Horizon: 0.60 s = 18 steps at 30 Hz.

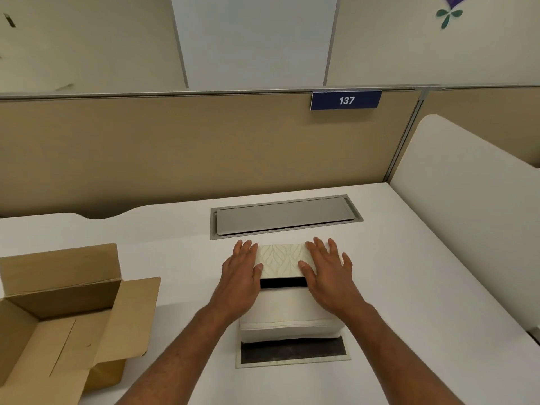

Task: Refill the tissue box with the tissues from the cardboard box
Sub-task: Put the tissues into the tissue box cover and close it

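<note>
Both hands flat, left hand [244, 268], right hand [327, 266], pressing leaf-patterned tissue box [282, 260] (tissues [289, 314] protruding)

Your tissue box [282, 260] sits mid-desk [423, 273], with the tissues [292, 317] just before it. The cardboard box [58, 311] lies well left; the cable hatch [283, 216] lies behind.

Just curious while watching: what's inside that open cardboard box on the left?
The cardboard box shows only its bare brown floor and inner walls; no tissues visible inside. Its nearest corner runs out of frame, so that part cannot be seen.
</note>
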### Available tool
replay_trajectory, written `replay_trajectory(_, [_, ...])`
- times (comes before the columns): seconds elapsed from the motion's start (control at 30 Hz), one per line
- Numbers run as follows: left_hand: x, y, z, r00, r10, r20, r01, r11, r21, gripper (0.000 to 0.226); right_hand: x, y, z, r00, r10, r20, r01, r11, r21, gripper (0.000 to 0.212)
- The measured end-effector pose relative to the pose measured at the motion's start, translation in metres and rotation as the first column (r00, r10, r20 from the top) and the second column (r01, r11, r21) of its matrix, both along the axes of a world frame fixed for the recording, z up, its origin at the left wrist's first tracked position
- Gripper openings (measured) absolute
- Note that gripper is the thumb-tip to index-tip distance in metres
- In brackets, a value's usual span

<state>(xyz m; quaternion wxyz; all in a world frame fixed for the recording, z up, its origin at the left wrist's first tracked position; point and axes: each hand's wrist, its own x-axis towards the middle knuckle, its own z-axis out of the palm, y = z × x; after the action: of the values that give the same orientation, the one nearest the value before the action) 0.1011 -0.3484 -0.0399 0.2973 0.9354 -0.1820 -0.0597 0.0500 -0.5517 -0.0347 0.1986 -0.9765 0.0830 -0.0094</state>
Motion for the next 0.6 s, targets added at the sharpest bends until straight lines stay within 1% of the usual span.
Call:
replay_trajectory(0.1, [-0.005,0.0,0.003,1.0,0.008,0.001,-0.008,1.0,-0.001,0.055,-0.004,-0.001,0.0,1.0,0.012,0.001,-0.012,1.0,0.0,0.065])
replay_trajectory(0.17, [-0.011,0.0,0.004,1.0,0.009,0.027,-0.009,1.0,0.005,0.055,-0.009,0.001,0.001,1.0,0.002,0.024,-0.002,1.0,0.013,0.065])
replay_trajectory(0.3, [-0.033,0.001,-0.003,0.998,0.024,0.06,-0.023,0.999,-0.023,0.062,-0.026,0.01,-0.003,0.989,-0.057,0.138,0.049,0.997,0.064,0.066])
replay_trajectory(0.37, [-0.046,0.002,-0.008,0.993,0.042,0.113,-0.035,0.997,-0.062,0.064,-0.037,0.014,-0.008,0.972,-0.089,0.218,0.071,0.993,0.091,0.063])
replay_trajectory(0.43, [-0.058,0.004,-0.013,0.981,0.06,0.182,-0.043,0.995,-0.095,0.061,-0.048,0.017,-0.014,0.953,-0.102,0.287,0.074,0.992,0.107,0.061])
replay_trajectory(0.6, [-0.086,0.012,-0.02,0.954,0.061,0.295,-0.044,0.997,-0.063,0.066,-0.074,0.023,-0.022,0.93,-0.1,0.354,0.065,0.992,0.109,0.061])
